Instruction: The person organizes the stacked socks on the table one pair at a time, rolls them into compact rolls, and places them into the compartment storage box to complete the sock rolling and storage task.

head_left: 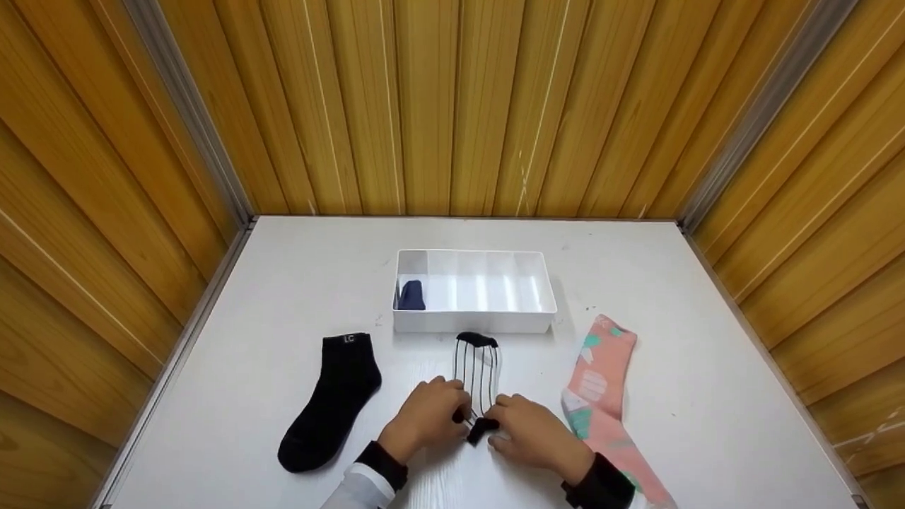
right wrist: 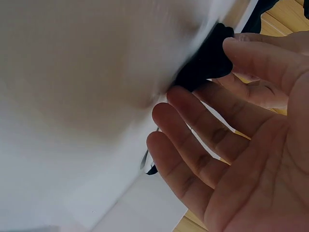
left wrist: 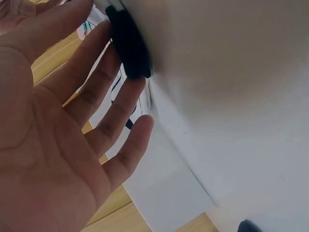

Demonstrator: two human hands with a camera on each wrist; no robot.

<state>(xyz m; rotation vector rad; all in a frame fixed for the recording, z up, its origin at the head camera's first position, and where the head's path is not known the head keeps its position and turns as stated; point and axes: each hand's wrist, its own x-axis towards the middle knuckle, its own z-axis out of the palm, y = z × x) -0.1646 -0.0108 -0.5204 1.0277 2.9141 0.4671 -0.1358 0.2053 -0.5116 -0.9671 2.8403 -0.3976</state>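
Note:
A white sock with thin black stripes (head_left: 478,375) lies lengthwise on the table, its black cuff or toe at the far end. At its near end, my left hand (head_left: 431,411) pinches the left side of the black part. From the right, my right hand (head_left: 532,431) grips the same end between thumb and fingers. The dark fabric (left wrist: 129,46) lies against the left fingertips in the left wrist view. In the right wrist view, the right thumb presses on the folded black end (right wrist: 207,60), with the other fingers behind it.
A white divided box (head_left: 474,322) stands beyond the striped sock, a folded navy sock (head_left: 411,295) in its left compartment. Flat to the left lies a black sock (head_left: 332,406); a pink patterned sock (head_left: 609,382) lies to the right. Wood-look walls (head_left: 452,106) enclose the white table (head_left: 240,396).

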